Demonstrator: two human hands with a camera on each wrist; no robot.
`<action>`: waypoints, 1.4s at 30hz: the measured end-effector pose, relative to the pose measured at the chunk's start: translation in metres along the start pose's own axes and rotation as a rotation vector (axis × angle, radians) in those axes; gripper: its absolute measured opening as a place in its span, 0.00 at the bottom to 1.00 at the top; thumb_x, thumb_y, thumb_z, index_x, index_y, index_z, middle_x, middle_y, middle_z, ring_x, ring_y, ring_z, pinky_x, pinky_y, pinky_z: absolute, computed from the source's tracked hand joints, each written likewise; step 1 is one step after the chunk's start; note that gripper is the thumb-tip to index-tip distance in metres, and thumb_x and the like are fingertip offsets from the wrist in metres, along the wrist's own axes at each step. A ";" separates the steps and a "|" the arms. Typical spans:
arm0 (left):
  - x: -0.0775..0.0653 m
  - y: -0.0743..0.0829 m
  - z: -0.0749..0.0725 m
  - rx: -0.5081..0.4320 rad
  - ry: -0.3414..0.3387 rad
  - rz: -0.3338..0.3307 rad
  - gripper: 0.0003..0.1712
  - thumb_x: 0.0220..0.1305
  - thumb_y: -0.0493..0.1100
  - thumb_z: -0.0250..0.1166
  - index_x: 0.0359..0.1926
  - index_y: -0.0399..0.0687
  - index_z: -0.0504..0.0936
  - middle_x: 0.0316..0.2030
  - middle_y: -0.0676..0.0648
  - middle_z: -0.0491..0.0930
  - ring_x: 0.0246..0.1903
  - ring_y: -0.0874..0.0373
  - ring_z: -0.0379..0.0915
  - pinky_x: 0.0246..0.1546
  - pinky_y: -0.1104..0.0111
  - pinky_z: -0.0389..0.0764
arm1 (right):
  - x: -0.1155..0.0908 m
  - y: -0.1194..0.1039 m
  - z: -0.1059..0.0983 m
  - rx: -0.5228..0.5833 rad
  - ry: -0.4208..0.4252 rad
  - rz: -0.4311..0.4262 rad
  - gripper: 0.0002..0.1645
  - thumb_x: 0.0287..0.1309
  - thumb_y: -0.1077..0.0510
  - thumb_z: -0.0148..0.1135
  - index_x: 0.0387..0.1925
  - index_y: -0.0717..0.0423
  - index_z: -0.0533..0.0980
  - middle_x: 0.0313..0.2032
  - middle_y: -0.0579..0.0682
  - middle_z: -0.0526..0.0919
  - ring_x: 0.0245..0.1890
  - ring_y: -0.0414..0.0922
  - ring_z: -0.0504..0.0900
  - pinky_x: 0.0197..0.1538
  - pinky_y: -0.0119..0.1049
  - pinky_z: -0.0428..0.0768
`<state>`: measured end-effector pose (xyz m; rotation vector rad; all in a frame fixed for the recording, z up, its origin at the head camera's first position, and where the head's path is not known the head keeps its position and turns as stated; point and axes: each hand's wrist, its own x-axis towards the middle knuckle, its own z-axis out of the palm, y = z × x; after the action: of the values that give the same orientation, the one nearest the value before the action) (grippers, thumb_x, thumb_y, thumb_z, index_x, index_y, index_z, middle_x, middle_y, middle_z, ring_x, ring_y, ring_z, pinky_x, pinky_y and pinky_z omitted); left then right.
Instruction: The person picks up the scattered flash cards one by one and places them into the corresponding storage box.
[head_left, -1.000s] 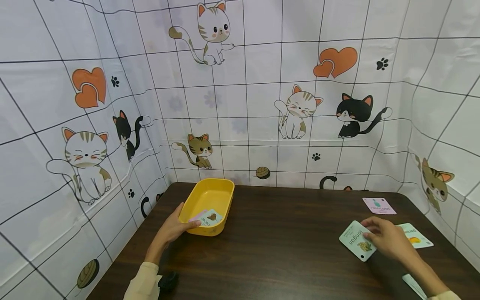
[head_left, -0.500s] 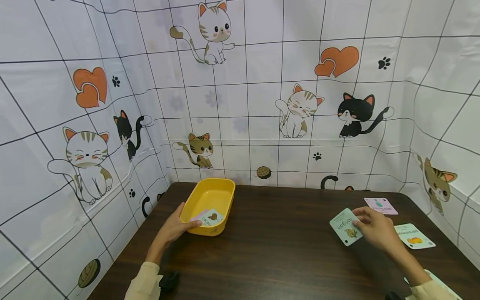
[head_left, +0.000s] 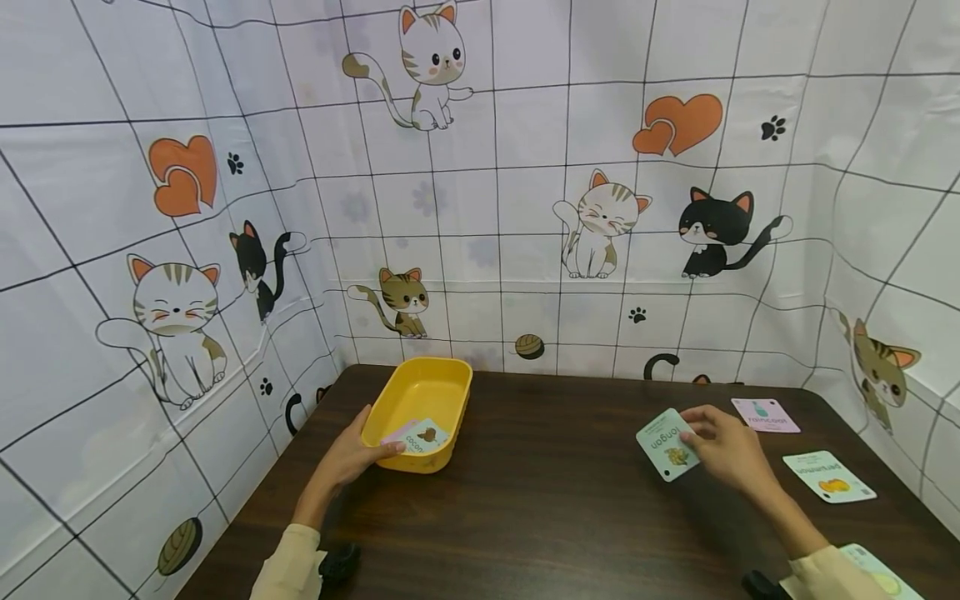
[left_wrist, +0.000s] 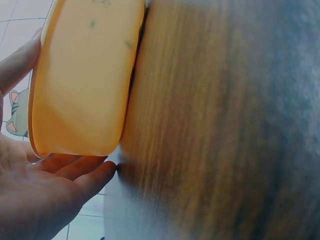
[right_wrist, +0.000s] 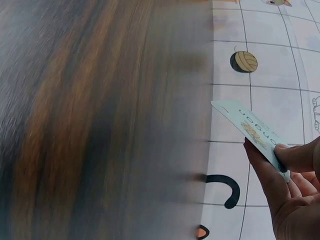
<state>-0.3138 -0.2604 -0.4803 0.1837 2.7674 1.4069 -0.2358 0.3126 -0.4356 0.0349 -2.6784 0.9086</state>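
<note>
My left hand [head_left: 351,451] holds the near left corner of a yellow plastic tray [head_left: 429,390]. Its thumb lies on the near rim, and the fingers spread along the side. In the left wrist view the outer wall of the tray [left_wrist: 85,85] fills the space between thumb and fingers. Inside the tray, a pale green card [head_left: 425,435] marked "cocon..." overlaps a pink one. Over the right half of the table, my right hand [head_left: 723,447] pinches a pale green "longan" card [head_left: 663,450] by its edge. The right wrist view shows this card [right_wrist: 245,125] tilted above the tabletop between thumb and fingers.
A pink "raincoat" card [head_left: 767,415] lies at the back right of the dark wooden table [head_left: 540,500]. Nearer are a "persimmon" card [head_left: 829,477] and another pale green card [head_left: 881,572], partly behind the right sleeve. A cat-print curtain [head_left: 517,208] hangs around the table.
My right hand has carried the longan card leftward and a little away from me, uncovering the persimmon card. The left hand and the tray have stayed in place.
</note>
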 end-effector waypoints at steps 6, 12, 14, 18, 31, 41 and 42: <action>-0.001 0.000 0.000 -0.008 -0.007 0.002 0.71 0.61 0.60 0.77 0.86 0.34 0.41 0.81 0.27 0.57 0.70 0.38 0.69 0.77 0.38 0.64 | 0.004 -0.009 0.010 0.047 0.000 0.014 0.18 0.69 0.64 0.68 0.56 0.67 0.81 0.47 0.68 0.91 0.39 0.52 0.91 0.33 0.34 0.76; -0.001 0.000 0.000 -0.009 -0.006 -0.002 0.72 0.61 0.61 0.77 0.86 0.34 0.41 0.82 0.27 0.55 0.72 0.37 0.67 0.78 0.38 0.63 | 0.010 -0.021 0.020 0.067 0.021 -0.012 0.17 0.68 0.64 0.70 0.56 0.66 0.81 0.46 0.65 0.92 0.40 0.52 0.92 0.34 0.33 0.77; -0.001 -0.001 0.001 -0.010 -0.006 -0.003 0.72 0.61 0.61 0.77 0.86 0.34 0.41 0.82 0.27 0.55 0.71 0.37 0.68 0.78 0.38 0.63 | 0.011 -0.025 0.024 0.077 0.022 -0.017 0.17 0.68 0.64 0.70 0.56 0.65 0.82 0.46 0.65 0.92 0.41 0.53 0.92 0.35 0.34 0.77; 0.000 -0.001 0.002 -0.013 -0.002 -0.002 0.71 0.60 0.60 0.77 0.86 0.34 0.42 0.81 0.27 0.57 0.70 0.38 0.69 0.77 0.39 0.64 | 0.015 -0.032 0.031 0.101 0.014 -0.015 0.17 0.68 0.63 0.69 0.56 0.65 0.81 0.47 0.65 0.92 0.43 0.55 0.92 0.36 0.34 0.78; 0.001 -0.002 0.000 -0.014 0.003 0.000 0.71 0.60 0.60 0.77 0.86 0.35 0.43 0.81 0.28 0.59 0.69 0.39 0.70 0.77 0.39 0.64 | 0.021 -0.047 0.047 0.119 0.020 -0.036 0.16 0.67 0.64 0.69 0.55 0.63 0.82 0.47 0.64 0.92 0.46 0.59 0.92 0.38 0.36 0.79; 0.001 -0.001 0.001 -0.021 0.011 -0.006 0.70 0.60 0.59 0.78 0.86 0.36 0.44 0.80 0.29 0.61 0.68 0.40 0.70 0.77 0.39 0.65 | 0.027 -0.058 0.061 0.161 0.008 -0.021 0.16 0.68 0.65 0.68 0.55 0.65 0.82 0.48 0.65 0.92 0.47 0.59 0.92 0.35 0.34 0.79; 0.001 0.000 0.001 -0.020 0.011 -0.008 0.70 0.60 0.59 0.78 0.86 0.35 0.44 0.79 0.29 0.61 0.68 0.40 0.71 0.77 0.39 0.65 | 0.027 -0.059 0.062 0.166 0.005 -0.019 0.16 0.68 0.65 0.68 0.56 0.65 0.82 0.48 0.65 0.92 0.47 0.59 0.92 0.35 0.34 0.79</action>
<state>-0.3151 -0.2598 -0.4811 0.1642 2.7584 1.4377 -0.2720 0.2305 -0.4392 0.0948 -2.5866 1.1213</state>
